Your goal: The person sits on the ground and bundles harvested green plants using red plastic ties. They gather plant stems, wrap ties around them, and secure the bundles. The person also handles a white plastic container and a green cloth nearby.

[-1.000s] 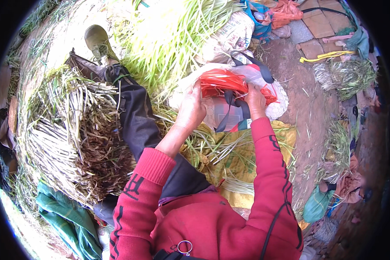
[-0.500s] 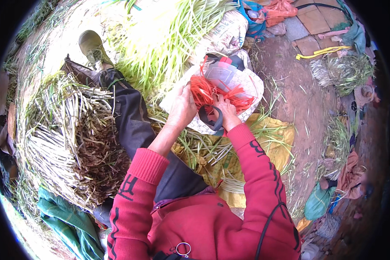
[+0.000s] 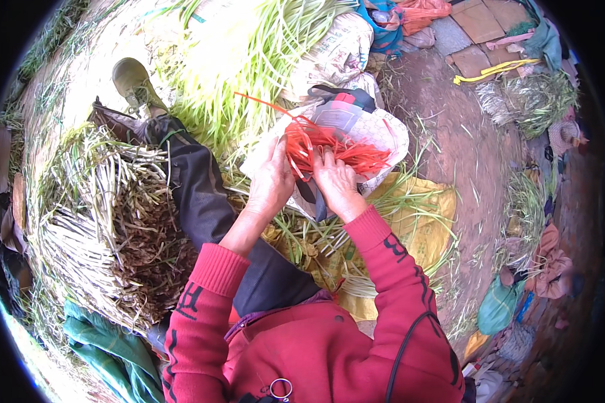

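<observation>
Thin red plastic strips point(image 3: 357, 154): seemingly mid-picking
My left hand point(image 3: 271, 185), right hand point(image 3: 335, 181): part-curled — hold unclear
Next grasp: likely fine pinch

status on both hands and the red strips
Left hand at left edge of thin red plastic-looking strips; right hand fingers among them. Strips bunched over white patterned bag. Dark flat strap between the hands.

In the bag point(image 3: 395, 134), plastic strips point(image 3: 359, 153); behind-left, leafy stems point(image 3: 249, 64); before it, woven sack point(image 3: 429, 205); left of the leg point(image 3: 189, 171), bundled stalks point(image 3: 91, 232).
</observation>
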Demonstrator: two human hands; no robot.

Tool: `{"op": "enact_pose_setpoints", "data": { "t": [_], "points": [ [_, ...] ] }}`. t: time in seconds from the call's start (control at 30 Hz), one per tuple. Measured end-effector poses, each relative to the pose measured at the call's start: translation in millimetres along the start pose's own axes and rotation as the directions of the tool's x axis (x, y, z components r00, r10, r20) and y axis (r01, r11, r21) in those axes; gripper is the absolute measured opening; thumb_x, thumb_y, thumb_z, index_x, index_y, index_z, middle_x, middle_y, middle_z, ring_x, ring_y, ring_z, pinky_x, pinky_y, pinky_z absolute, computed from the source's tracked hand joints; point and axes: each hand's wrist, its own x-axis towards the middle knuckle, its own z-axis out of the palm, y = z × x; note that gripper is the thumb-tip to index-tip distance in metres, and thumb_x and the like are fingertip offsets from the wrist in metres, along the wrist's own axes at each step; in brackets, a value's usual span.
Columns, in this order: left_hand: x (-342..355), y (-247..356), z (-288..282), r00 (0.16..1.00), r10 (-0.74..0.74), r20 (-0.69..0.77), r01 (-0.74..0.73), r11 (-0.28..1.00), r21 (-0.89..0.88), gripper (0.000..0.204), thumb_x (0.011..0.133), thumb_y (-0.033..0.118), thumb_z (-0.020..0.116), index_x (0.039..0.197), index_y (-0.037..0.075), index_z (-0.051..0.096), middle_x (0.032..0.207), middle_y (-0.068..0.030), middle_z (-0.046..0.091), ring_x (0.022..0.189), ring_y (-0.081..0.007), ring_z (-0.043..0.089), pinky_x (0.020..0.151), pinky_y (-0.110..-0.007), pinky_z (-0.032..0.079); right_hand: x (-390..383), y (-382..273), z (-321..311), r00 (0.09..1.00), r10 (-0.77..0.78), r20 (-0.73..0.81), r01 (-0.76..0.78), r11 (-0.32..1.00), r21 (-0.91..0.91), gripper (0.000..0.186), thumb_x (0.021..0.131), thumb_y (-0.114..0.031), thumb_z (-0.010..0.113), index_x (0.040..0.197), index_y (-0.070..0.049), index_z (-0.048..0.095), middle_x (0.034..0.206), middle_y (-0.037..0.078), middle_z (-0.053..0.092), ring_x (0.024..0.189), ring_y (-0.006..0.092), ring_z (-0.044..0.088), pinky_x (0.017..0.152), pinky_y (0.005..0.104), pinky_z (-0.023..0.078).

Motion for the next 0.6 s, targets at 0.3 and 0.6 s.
{"op": "enact_pose_setpoints", "data": {
  "t": [0.3,0.6],
  "points": [
    [-7,-9,-10,0.997,0.05,0.058,-0.043,0.993,-0.109,0.073,0.068,-0.009,0.047,0.137,0.0,0.029,0.132,-0.0282,0.039,0.127,-0.0415,0.034,0.106,-0.042,0.028,72,41,57,0.934,0.029,0.356,-0.048,0.998,0.045,0.036,0.09,-0.033,0.045,0.109,-0.006,0.06,0.097,0.015,0.066,0.089,0.0314,0.064,0.07,0.044,0.049],
    [0,-13,-13,0.996,0.067,0.049,-0.065,0.997,-0.046,0.079,0.066,-0.015,0.045,0.14,0.007,0.029,0.138,-0.0214,0.036,0.12,-0.0337,0.046,0.092,-0.031,0.044,56,161,58,0.793,0.285,0.538,-0.325,0.945,-0.022,0.03,0.086,-0.02,0.053,0.11,-0.004,0.061,0.104,0.017,0.064,0.081,0.0247,0.067,0.069,0.039,0.053]
  ]
}}
